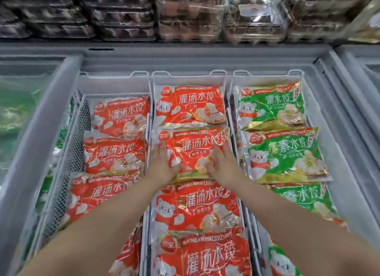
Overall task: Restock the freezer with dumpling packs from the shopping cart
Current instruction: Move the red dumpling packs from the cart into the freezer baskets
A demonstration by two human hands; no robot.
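Observation:
An open chest freezer (320,119) holds white wire baskets of dumpling packs. The middle basket carries a row of red packs; both hands lie on the second one from the back (191,152). My left hand (162,162) presses flat on its left part. My right hand (221,162) presses flat on its right part, fingers straight. Another red pack (190,106) lies behind it and one more (197,205) lies in front, under my forearms. The shopping cart is out of view.
The left basket (80,119) holds red packs (115,154). The right basket holds green packs (283,154). A closed glass lid (24,102) covers the freezer section at the left. Stacked egg cartons (185,14) sit on the shelf behind the freezer.

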